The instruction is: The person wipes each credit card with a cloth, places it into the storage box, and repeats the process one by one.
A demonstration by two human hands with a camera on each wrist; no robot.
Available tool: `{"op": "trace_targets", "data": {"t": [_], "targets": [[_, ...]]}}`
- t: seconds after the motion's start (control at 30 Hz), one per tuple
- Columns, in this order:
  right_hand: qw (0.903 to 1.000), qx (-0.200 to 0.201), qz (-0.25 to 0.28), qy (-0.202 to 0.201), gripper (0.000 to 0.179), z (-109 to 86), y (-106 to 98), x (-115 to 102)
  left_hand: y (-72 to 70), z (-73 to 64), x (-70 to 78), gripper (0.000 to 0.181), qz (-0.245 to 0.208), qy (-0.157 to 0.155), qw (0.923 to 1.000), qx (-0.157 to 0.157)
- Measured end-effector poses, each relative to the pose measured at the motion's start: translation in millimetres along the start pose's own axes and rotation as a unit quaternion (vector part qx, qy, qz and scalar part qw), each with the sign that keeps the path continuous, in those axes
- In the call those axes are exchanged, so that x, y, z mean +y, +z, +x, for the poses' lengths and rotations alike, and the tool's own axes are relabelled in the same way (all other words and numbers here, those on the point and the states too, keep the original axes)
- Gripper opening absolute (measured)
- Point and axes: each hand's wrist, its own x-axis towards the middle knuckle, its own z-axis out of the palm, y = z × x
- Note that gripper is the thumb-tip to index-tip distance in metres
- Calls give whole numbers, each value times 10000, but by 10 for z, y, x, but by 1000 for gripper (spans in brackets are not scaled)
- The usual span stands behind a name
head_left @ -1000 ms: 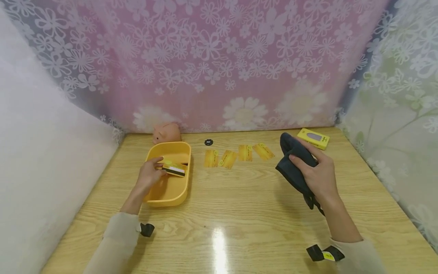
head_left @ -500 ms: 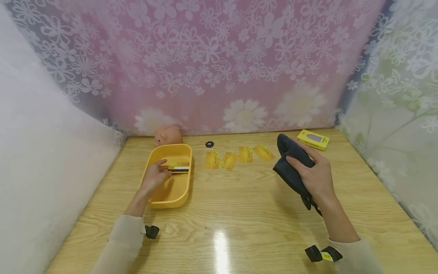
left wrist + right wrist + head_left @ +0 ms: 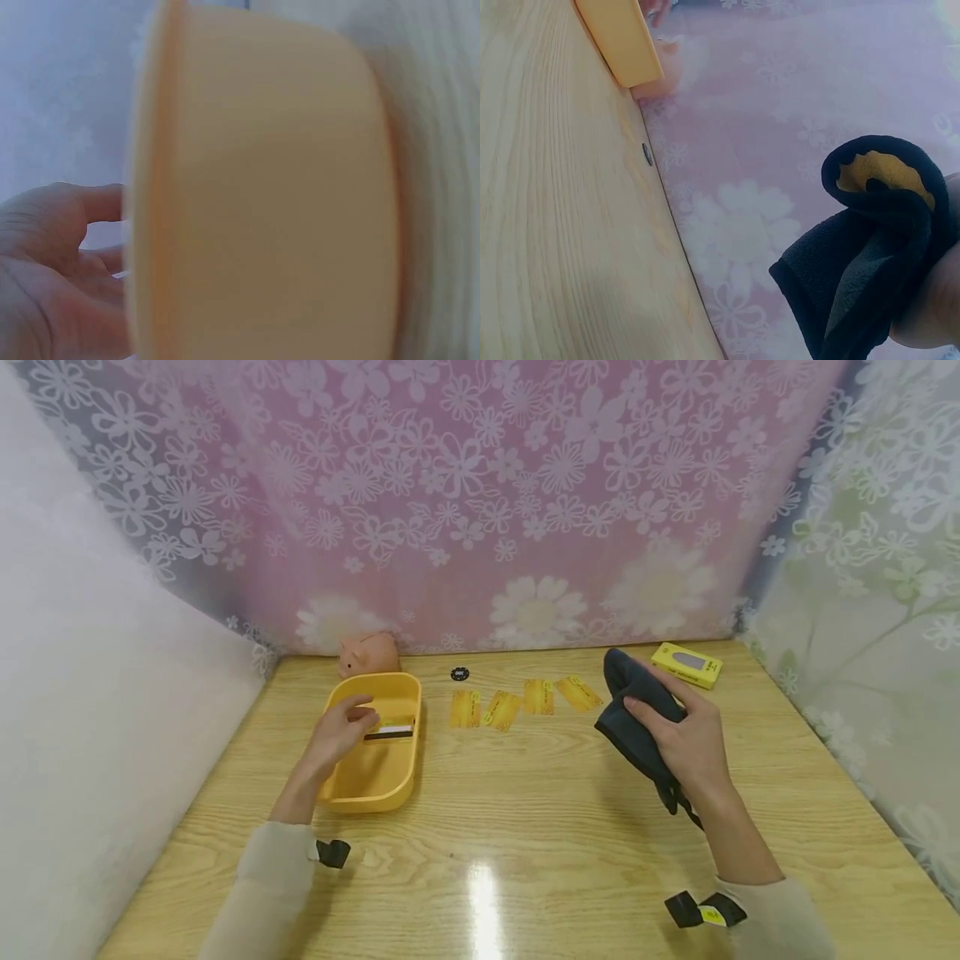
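Off the card point(image 3: 392, 732) now, left hand point(image 3: 340, 732)

left wrist view: blurred yellow tub point(image 3: 285, 187) hiding the fingertips of the left hand point(image 3: 52, 285). right wrist view: right hand point(image 3: 930, 300) and dark cloth point(image 3: 870, 270) cut off by edges. head view: print on yellow cards point(image 3: 538, 697) too small to read.

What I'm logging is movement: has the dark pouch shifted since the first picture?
Yes: the dark pouch has shifted slightly left, away from the yellow box.
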Motion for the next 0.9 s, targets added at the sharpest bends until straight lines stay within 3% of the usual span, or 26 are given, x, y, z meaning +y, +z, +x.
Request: {"op": "trace_targets", "data": {"t": [0.17,0.27,0.43,0.6,0.9], "targets": [[9995,-43,308,111,58,63,77,8,144,23,333,52,-346,489,9980,-193],[9980,-65,600,165,58,96,147,6,298,65,528,50,-596,596,9961,-260],[9947,-99,1001,222,56,133,267,-4,620,186,740,48,-606,700,9948,-427],[9938,-166,1085,179,54,175,355,-11,879,380,841,48,-217,675,9949,-724],[9918,-32,1272,148,52,248,403,-39,1142,724,854,45,16,516,9927,-1090]]}}
